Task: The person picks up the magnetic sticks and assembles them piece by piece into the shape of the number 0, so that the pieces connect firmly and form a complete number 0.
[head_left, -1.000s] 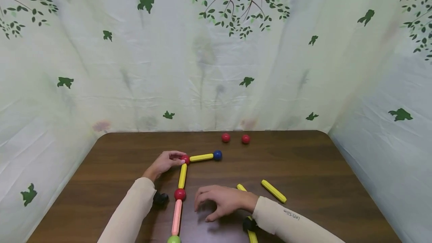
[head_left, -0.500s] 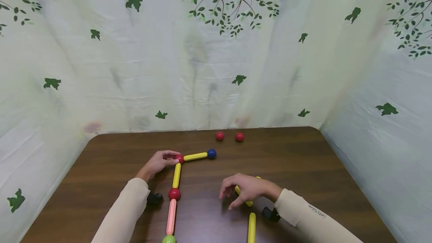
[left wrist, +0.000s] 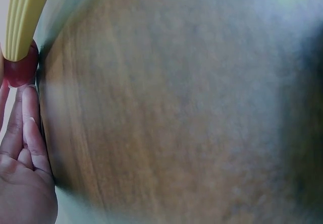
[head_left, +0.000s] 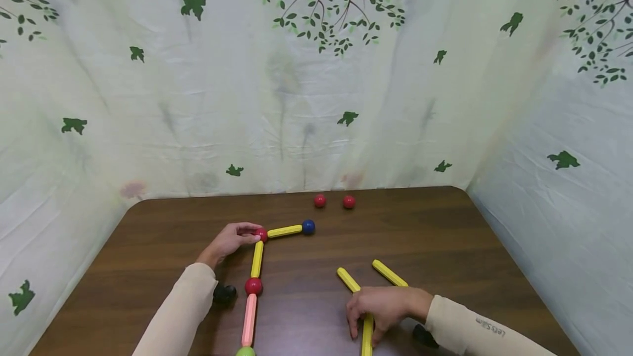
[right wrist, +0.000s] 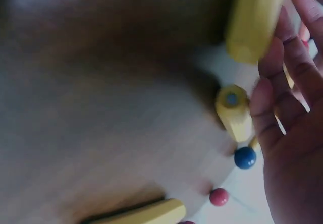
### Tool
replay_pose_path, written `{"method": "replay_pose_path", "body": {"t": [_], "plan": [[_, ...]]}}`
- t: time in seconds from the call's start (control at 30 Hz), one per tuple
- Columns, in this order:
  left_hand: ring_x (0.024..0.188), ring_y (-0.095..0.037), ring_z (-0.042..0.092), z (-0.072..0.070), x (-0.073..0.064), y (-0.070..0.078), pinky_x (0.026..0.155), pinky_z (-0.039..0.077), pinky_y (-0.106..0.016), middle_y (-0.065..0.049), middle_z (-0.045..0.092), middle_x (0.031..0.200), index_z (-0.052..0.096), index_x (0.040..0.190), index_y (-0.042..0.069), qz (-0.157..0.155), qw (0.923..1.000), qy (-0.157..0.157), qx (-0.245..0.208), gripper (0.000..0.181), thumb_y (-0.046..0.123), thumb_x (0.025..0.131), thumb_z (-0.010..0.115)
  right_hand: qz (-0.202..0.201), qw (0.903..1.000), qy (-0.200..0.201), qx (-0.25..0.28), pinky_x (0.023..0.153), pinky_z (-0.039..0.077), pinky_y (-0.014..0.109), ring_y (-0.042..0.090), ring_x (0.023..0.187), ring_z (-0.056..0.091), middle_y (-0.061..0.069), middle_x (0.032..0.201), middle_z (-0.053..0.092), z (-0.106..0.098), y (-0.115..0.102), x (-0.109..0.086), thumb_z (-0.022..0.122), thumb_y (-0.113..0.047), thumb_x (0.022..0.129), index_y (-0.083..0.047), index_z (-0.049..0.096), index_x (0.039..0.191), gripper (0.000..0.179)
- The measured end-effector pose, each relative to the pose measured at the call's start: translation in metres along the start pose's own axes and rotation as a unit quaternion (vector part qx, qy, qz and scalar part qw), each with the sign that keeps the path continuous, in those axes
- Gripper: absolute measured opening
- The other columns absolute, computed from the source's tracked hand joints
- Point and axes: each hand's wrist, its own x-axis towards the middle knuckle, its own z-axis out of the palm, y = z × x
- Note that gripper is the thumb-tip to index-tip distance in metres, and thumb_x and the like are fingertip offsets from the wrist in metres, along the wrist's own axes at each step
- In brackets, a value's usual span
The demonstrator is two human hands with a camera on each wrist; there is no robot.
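My left hand (head_left: 231,242) pinches a red ball (head_left: 261,234) at the corner of a chain lying on the table (head_left: 163,268). From that ball a yellow rod (head_left: 284,231) runs right to a blue ball (head_left: 309,227); another yellow rod (head_left: 257,260) comes toward me to a second red ball (head_left: 253,286), then a pink rod (head_left: 249,320) and a green ball (head_left: 245,351). My right hand (head_left: 383,307) is low over a loose yellow rod (head_left: 367,337), fingers on its left, thumb on its right. In the right wrist view the fingers (right wrist: 272,67) lie close beside this rod's end.
Two more loose yellow rods lie beyond my right hand, the left rod (head_left: 348,279) and the right rod (head_left: 389,272). At the far edge sit two red balls, the left ball (head_left: 320,200) and the right ball (head_left: 348,201). A leaf-patterned curtain (head_left: 222,98) hangs behind the table.
My right hand has moved right and toward me, away from the chain and down over the loose yellow rod. The left hand stays on the red ball. The head view has shifted slightly.
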Motion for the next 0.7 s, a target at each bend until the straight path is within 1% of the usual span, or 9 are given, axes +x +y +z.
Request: {"method": "replay_pose_path", "body": {"t": [0.17, 0.3, 0.37, 0.43, 0.57, 0.7], "plan": [[0.101, -0.024, 0.057, 0.000, -0.001, -0.003, 0.097, 0.043, -0.046, -0.013, 0.063, 0.118, 0.063, 0.124, 0.004, -0.004, 1.0000, 0.001, -0.008, 0.041, 0.022, 0.088, 0.071, 0.003, 0.9977, 0.013, -0.067, 0.078, 0.034, 0.006, -0.011, 0.085, 0.047, -0.019, 0.087, 0.060, 0.005, -0.003, -0.001, 0.087, -0.009, 0.062, -0.022, 0.073, 0.086, 0.031], [0.101, -0.023, 0.057, 0.001, -0.002, -0.002, 0.096, 0.044, -0.046, -0.013, 0.063, 0.117, 0.064, 0.124, 0.005, -0.004, 0.9999, 0.004, -0.011, 0.040, 0.021, 0.088, 0.071, 0.003, 0.9931, 0.030, -0.114, 0.077, 0.033, 0.008, -0.011, 0.083, 0.047, -0.021, 0.084, 0.059, 0.008, -0.003, 0.000, 0.086, -0.014, 0.063, -0.026, 0.073, 0.084, 0.028], [0.101, -0.023, 0.057, 0.000, -0.002, -0.002, 0.096, 0.044, -0.046, -0.013, 0.063, 0.118, 0.063, 0.124, 0.005, -0.003, 0.9999, 0.005, -0.010, 0.040, 0.021, 0.088, 0.071, 0.009, 0.9920, 0.038, -0.120, 0.076, 0.033, 0.007, -0.012, 0.081, 0.047, -0.022, 0.082, 0.058, 0.010, -0.003, 0.001, 0.086, -0.016, 0.065, -0.026, 0.073, 0.085, 0.026], [0.100, -0.023, 0.057, 0.000, -0.001, -0.001, 0.096, 0.044, -0.045, -0.013, 0.063, 0.117, 0.063, 0.124, 0.005, -0.001, 1.0000, 0.005, -0.007, 0.040, 0.021, 0.088, 0.071, 0.021, 0.9935, 0.043, -0.103, 0.072, 0.033, 0.005, -0.012, 0.078, 0.047, -0.021, 0.080, 0.057, 0.011, -0.003, 0.002, 0.086, -0.017, 0.067, -0.024, 0.072, 0.086, 0.025], [0.100, -0.023, 0.057, 0.001, 0.000, -0.001, 0.096, 0.044, -0.045, -0.012, 0.064, 0.116, 0.064, 0.124, 0.005, 0.002, 1.0000, 0.004, -0.007, 0.039, 0.020, 0.088, 0.071, 0.056, 0.9961, 0.046, -0.050, 0.063, 0.034, 0.003, -0.011, 0.071, 0.044, -0.020, 0.077, 0.053, 0.011, -0.007, 0.009, 0.082, -0.016, 0.072, -0.021, 0.070, 0.088, 0.021], [0.099, -0.023, 0.057, 0.001, 0.000, 0.000, 0.096, 0.044, -0.045, -0.012, 0.064, 0.116, 0.064, 0.124, 0.004, 0.000, 0.9999, 0.002, -0.011, 0.039, 0.020, 0.088, 0.071, 0.081, 0.9955, 0.048, -0.005, 0.061, 0.037, 0.006, -0.010, 0.068, 0.044, -0.019, 0.075, 0.050, 0.008, -0.011, 0.022, 0.080, -0.016, 0.076, -0.018, 0.068, 0.087, 0.016]]}}
